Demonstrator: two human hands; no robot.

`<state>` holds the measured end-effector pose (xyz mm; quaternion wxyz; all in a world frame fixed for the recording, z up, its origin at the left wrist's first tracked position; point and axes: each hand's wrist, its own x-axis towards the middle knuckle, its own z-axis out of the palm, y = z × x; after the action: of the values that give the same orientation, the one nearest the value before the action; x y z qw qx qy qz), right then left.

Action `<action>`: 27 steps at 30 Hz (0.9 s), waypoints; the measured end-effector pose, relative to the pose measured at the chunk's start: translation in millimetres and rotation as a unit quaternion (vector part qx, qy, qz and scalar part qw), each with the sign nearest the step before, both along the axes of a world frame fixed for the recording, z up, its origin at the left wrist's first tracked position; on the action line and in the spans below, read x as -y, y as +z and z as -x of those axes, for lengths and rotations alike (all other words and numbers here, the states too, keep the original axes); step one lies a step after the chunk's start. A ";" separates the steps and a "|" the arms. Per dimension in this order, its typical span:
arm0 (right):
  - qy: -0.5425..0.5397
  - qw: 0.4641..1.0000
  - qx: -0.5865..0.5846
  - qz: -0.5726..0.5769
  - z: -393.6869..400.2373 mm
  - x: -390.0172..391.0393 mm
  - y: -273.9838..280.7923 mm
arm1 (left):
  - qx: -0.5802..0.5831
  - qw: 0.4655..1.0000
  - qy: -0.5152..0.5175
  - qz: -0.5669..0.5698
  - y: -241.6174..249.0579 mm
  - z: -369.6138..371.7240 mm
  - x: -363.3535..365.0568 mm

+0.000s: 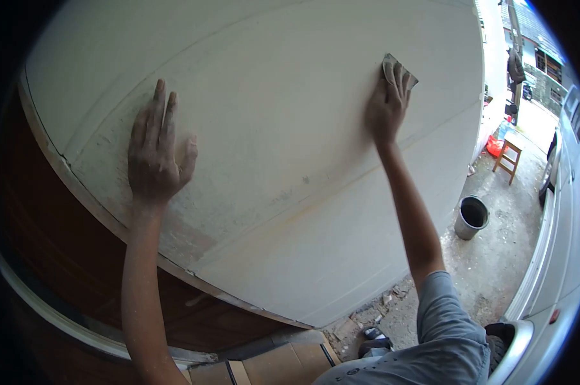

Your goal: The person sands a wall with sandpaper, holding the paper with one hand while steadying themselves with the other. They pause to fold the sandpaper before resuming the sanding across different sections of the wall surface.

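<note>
The left hand is lying flat and wide open against the white wall, fingers together and pointing up, holding nothing. Higher and to the right, the right hand is pressing a small grey piece of sandpaper onto the same wall, fingers spread over it. Below, cardboard is lying on the floor. Farther off, a grey bucket is standing on the concrete, and beyond it a wooden stool.
</note>
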<state>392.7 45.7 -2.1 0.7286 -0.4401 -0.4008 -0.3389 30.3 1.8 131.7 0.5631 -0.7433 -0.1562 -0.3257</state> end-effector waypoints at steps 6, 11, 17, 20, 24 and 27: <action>0.171 0.910 0.368 0.088 181.0 28.7 0.5 | -0.006 0.999 0.047 0.011 -3.6 3.6 0.0; 0.025 0.963 0.261 0.057 67.3 10.6 2.2 | 0.008 0.992 0.123 -0.015 -14.3 -1.6 2.5; 0.079 0.983 0.165 -0.031 77.8 2.6 8.0 | 0.015 0.991 0.128 -0.024 -15.3 -2.8 1.1; 0.172 0.927 0.328 0.057 180.9 22.4 -1.6 | 0.014 0.991 0.129 -0.023 -15.9 -2.5 2.1; 0.134 0.925 0.351 0.056 159.2 20.2 -6.1 | 0.007 0.992 0.121 -0.017 -15.3 -1.7 3.6; 0.034 0.980 0.194 0.033 56.9 7.8 -7.3 | 0.011 0.994 0.107 -0.027 -14.8 -1.8 1.6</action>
<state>335.8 37.9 -9.4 0.6333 -0.3762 -0.5601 -0.3790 32.1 0.2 116.9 0.6127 -0.7035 -0.2320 -0.2755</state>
